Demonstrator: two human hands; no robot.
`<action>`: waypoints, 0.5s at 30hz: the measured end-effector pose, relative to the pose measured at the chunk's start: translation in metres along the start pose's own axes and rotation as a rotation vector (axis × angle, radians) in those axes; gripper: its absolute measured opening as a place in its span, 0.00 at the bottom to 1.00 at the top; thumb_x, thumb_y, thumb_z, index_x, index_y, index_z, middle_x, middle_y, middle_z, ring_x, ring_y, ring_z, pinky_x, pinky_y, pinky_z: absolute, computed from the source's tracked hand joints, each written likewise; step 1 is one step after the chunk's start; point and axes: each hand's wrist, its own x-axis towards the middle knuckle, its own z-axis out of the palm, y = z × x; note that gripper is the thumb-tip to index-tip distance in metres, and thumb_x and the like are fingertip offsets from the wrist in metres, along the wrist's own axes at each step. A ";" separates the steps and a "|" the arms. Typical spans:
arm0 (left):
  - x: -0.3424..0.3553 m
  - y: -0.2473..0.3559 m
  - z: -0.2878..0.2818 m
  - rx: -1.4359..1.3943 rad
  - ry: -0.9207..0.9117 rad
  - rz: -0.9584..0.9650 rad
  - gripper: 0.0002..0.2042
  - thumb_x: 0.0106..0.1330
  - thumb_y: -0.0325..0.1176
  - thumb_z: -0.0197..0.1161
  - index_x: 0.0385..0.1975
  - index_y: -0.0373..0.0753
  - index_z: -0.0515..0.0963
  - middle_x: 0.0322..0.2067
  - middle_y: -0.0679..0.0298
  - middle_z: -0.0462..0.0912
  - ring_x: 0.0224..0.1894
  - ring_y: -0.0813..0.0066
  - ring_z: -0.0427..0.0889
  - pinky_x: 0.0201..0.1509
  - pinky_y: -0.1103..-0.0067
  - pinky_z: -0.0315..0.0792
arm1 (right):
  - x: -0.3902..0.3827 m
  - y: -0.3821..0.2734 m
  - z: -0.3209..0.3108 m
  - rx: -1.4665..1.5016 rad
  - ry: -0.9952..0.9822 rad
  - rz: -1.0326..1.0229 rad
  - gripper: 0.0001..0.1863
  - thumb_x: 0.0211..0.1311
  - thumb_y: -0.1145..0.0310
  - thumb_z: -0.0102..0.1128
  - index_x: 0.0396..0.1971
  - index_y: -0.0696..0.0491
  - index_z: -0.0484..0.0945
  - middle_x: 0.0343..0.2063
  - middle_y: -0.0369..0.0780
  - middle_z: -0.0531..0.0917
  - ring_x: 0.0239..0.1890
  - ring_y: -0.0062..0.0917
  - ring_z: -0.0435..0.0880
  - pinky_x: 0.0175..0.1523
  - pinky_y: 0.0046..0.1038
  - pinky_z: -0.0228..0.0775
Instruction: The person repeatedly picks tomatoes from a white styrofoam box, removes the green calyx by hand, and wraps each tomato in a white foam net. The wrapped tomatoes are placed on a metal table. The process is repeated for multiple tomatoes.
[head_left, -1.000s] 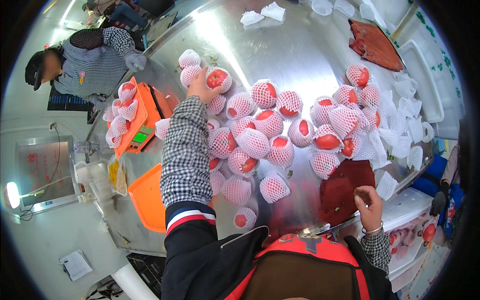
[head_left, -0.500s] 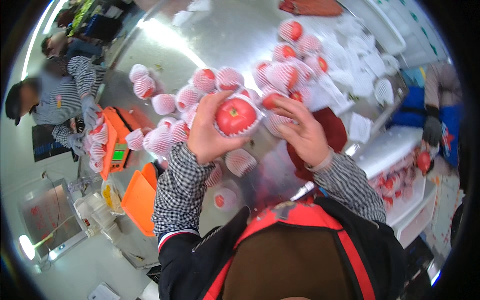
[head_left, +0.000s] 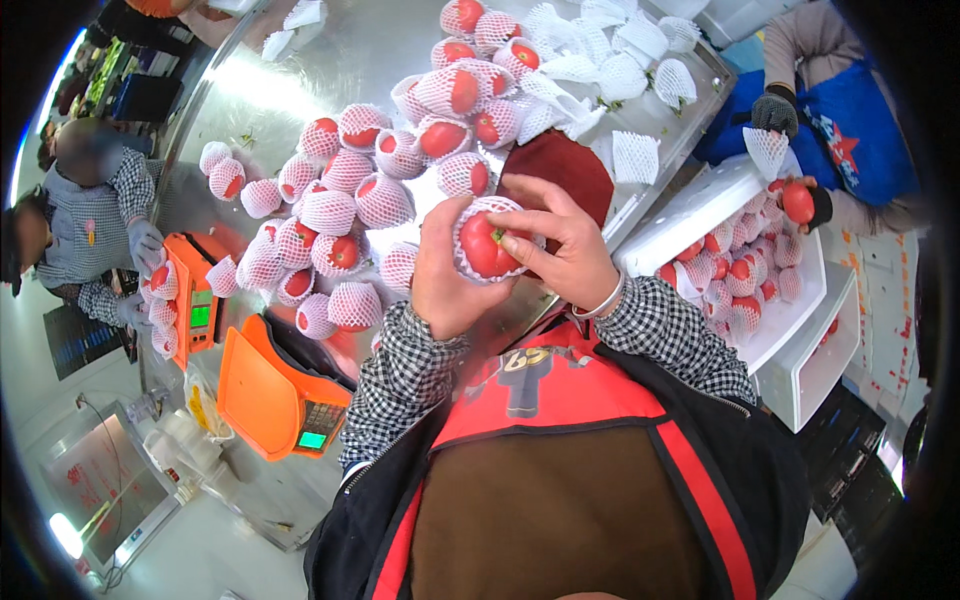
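A red tomato point(head_left: 484, 250) in a white foam net sleeve is held close to my body, stem side facing up. My left hand point(head_left: 448, 265) is wrapped round its left side. My right hand point(head_left: 560, 245) grips it from the right, with a thumb or finger at the green stem. Just beyond both hands, many sleeved tomatoes point(head_left: 353, 171) lie spread on the steel table point(head_left: 260, 120). A dark red cloth point(head_left: 565, 170) lies behind my right hand, and loose white foam sleeves point(head_left: 634, 152) lie to the right and farther back.
Two orange scales point(head_left: 274, 390) stand at the left; a co-worker point(head_left: 80, 240) has gloved hands at the far one, which carries tomatoes. At the right, another person point(head_left: 840, 130) holds a tomato by a white foam box point(head_left: 800, 320) of sleeved tomatoes.
My left hand has come back from the pile with a tomato to near my body. My right hand has moved left and joined it on the tomato. The view has shifted.
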 end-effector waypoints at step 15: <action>-0.030 0.014 0.019 0.167 0.053 0.091 0.39 0.34 0.28 0.76 0.53 0.33 0.66 0.49 0.49 0.71 0.52 0.52 0.73 0.55 0.68 0.70 | -0.026 -0.009 -0.002 -0.484 -0.011 -0.197 0.08 0.48 0.73 0.63 0.28 0.56 0.75 0.51 0.43 0.74 0.61 0.40 0.65 0.65 0.41 0.57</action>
